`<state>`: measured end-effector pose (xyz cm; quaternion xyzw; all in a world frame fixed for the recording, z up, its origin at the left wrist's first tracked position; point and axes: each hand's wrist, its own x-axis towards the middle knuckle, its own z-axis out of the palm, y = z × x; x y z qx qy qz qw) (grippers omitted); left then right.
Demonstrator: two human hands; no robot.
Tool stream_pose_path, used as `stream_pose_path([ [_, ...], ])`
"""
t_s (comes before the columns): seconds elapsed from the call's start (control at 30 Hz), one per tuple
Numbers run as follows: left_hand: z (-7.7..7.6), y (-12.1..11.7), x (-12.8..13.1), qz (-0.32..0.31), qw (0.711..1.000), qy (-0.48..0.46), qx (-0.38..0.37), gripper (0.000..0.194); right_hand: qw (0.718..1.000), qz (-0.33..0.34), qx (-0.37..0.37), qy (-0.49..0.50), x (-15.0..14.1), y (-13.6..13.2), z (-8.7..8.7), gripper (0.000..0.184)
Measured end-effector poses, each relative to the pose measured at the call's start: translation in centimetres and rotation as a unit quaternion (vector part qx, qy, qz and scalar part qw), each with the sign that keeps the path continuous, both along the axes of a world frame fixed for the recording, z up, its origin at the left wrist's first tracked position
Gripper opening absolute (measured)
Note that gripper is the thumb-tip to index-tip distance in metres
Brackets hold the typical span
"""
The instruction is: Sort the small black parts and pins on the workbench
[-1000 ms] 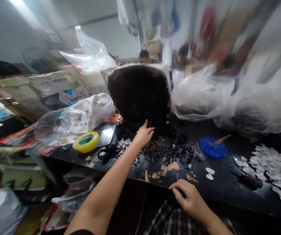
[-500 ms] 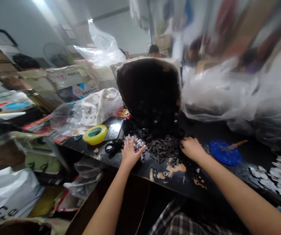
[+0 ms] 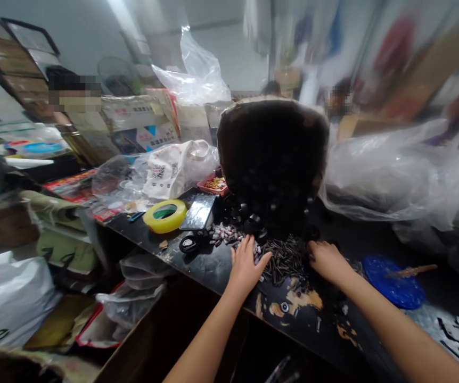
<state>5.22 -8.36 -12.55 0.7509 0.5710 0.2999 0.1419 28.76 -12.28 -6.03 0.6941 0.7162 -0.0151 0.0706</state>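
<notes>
Both hands are down on the black worktable (image 3: 213, 268) right now. Our left hand (image 3: 245, 266) lies flat with the fingers spread, palm down at the left edge of the heap of small dark pins (image 3: 283, 258), fingertips touching the little white and red bits (image 3: 225, 233) scattered just beside it. Our right hand (image 3: 327, 259) sits at the right edge of the same heap, fingers curled down into the pins; we can't tell if it's actually pinching anything. So the pin heap is between our two hands, near the front edge where the table's finish is chipped. Right behind it leans a big dark sack (image 3: 273, 154) with black round parts spilling out. Yellow tape roll (image 3: 164, 215) off to the left, blue lid (image 3: 393, 274) to the right.
</notes>
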Motion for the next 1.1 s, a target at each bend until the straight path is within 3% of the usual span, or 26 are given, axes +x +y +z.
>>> stream_pose_path([
  [0.17, 1.0, 3.1, -3.8, 0.025, 0.997, -0.039, 0.066, 0.03, 1.0, -0.006, -0.006, 0.0, 0.0, 0.0, -0.4, 0.021],
  [0.27, 1.4, 6.6, -5.9, 0.074, 0.992, -0.052, 0.084, 0.031, 1.0, 0.003, -0.001, -0.003, -0.1, 0.1, -0.6, 0.019],
  [0.37, 0.9, 8.7, -6.4, 0.081, 0.993, -0.052, 0.074, 0.03, 1.0, 0.005, 0.003, -0.002, -0.2, 0.1, -0.8, 0.018],
  [0.47, -0.1, 8.3, -5.6, 0.073, 0.994, -0.056, 0.061, 0.026, 1.0, 0.001, 0.001, 0.01, 0.0, 0.2, -1.0, 0.018],
  [0.6, -1.1, 5.6, -3.4, 0.085, 0.991, -0.085, 0.055, 0.032, 1.0, -0.013, -0.003, 0.027, 0.3, 0.4, -1.0, 0.021],
  [0.77, -0.8, 3.4, 0.1, 0.092, 0.985, -0.139, 0.05, 0.048, 0.999, -0.003, -0.002, 0.034, -0.4, 0.3, -0.3, 0.024],
  [0.97, -0.6, 3.7, 3.3, 0.086, 0.98, -0.179, 0.022, 0.065, 0.999, -0.011, 0.013, 0.041, -0.5, 0.3, 0.0, 0.026],
  [1.1, -0.8, 4.7, 3.7, 0.07, 0.982, -0.177, 0.005, 0.069, 0.998, -0.017, 0.019, 0.051, 0.1, 0.1, 0.0, 0.026],
])
